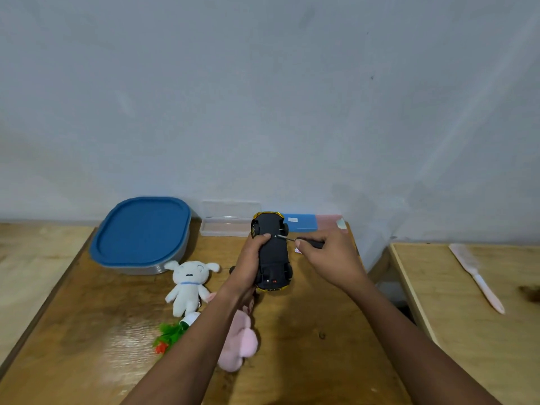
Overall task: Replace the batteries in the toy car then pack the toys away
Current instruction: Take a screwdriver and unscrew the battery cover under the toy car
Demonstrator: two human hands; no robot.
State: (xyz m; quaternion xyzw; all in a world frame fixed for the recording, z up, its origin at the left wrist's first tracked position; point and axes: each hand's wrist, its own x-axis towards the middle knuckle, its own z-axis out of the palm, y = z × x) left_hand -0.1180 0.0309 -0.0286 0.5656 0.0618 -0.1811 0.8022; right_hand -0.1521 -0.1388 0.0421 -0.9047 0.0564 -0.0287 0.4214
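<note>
Unscrewing the battery cover looks to be the step in hand; the battery swap itself is not yet reached.

Nearest: a pink plush toy (238, 343) lies on the bench (306, 331) just near-left of the toy car (273, 255). A white plush dog (188, 283) lies left of the car.

The car is upside down, dark underside up. I cannot tell whether it rests on the bench.

The left hand (249, 264) curls its fingers round the car's left flank. The right hand (327, 255), right of the car, pinches a small screwdriver (287, 238), tip touching the underside toward the far end.

Far-left of the car: blue-lidded container (143, 232), lid on. Just behind the car: clear plastic case (228, 222), open.

Next move, by judgement: seat the tip square in the screw, turn gently, brace the car against twisting and catch the tiny screw.
</note>
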